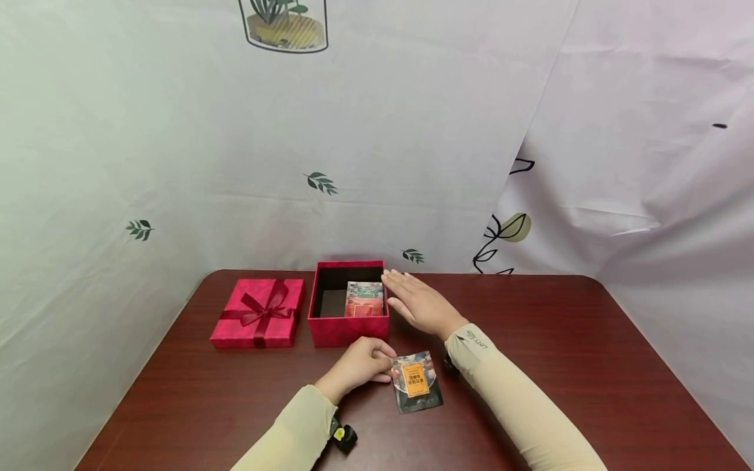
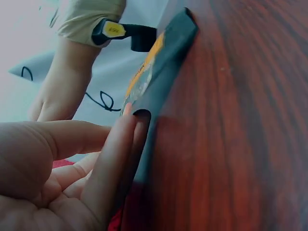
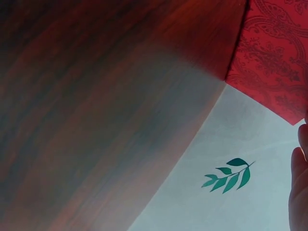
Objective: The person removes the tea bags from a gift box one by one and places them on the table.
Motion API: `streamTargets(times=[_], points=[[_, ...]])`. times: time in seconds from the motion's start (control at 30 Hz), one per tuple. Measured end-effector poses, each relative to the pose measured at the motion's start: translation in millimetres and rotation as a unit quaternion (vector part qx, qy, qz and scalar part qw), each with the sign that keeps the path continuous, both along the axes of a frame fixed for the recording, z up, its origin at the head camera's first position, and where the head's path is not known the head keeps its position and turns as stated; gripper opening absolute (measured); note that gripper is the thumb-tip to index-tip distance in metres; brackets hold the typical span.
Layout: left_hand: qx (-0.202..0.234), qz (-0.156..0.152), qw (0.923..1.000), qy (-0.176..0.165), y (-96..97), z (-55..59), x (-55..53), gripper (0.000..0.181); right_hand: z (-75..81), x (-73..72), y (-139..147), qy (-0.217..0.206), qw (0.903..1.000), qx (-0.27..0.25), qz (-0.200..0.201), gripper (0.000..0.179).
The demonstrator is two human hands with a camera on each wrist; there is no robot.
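Near the table's front, my left hand [image 1: 359, 366] pinches the left edge of a dark sachet [image 1: 417, 383] with an orange label. In the left wrist view the sachet [image 2: 168, 62] tilts up off the tabletop at the fingertips [image 2: 125, 120]. My right hand [image 1: 421, 304] lies with straight fingers along the right side of an uncovered red box [image 1: 347, 332], fingertips at its rim. Inside the box, on the right, are a green-patterned packet [image 1: 365, 290] and a red packet [image 1: 364, 307]. The right wrist view shows the box's patterned wall [image 3: 274, 53] and part of the fingers [image 3: 299, 168].
Left of the box lies its red lid [image 1: 256, 314], tied with a dark red ribbon bow [image 1: 259, 313]. Everything rests on a reddish-brown wooden table [image 1: 559, 340]. A pale cloth [image 1: 383, 131] with leaf prints hangs behind the table's back edge.
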State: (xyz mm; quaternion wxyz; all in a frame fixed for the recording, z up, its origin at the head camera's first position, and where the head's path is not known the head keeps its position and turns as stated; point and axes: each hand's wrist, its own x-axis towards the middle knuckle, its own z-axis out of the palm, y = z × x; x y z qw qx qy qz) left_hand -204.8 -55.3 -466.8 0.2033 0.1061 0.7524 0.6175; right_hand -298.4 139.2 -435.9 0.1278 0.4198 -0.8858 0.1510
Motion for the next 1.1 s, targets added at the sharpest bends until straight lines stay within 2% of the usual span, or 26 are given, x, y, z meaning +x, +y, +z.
streamTargets(times=[0.2, 0.53, 0.63, 0.87, 1.03, 1.1], points=[[-0.053, -0.012, 0.9966, 0.061, 5.6, -3.1, -2.3, 0.007, -0.3, 0.1, -1, -0.004, 1.0, -0.001, -0.001, 0.052], [-0.102, -0.011, 0.9874, 0.12, 11.6, 0.6, -0.7, 0.006, -0.3, 0.0, -1, -0.008, 0.9999, -0.011, 0.003, 0.051], [-0.126, -0.013, 0.9808, 0.148, 10.2, 1.9, -0.6, 0.006, 0.1, 0.1, -2, -0.009, 0.9999, -0.013, 0.003, 0.052], [-0.187, -0.022, 0.9593, 0.211, 3.2, 3.1, 2.1, 0.006, -1.1, -0.2, -2, -0.012, 0.9999, -0.009, 0.001, 0.052], [-0.173, -0.033, 0.9642, 0.199, -2.8, 12.1, 6.8, 0.009, -0.4, 1.3, -1, -0.016, 0.9998, -0.008, -0.007, 0.052], [-0.168, -0.028, 0.9636, 0.206, -5.2, 18.5, 8.6, 0.011, -0.1, 1.9, -1, -0.018, 0.9998, -0.009, -0.008, 0.052]])
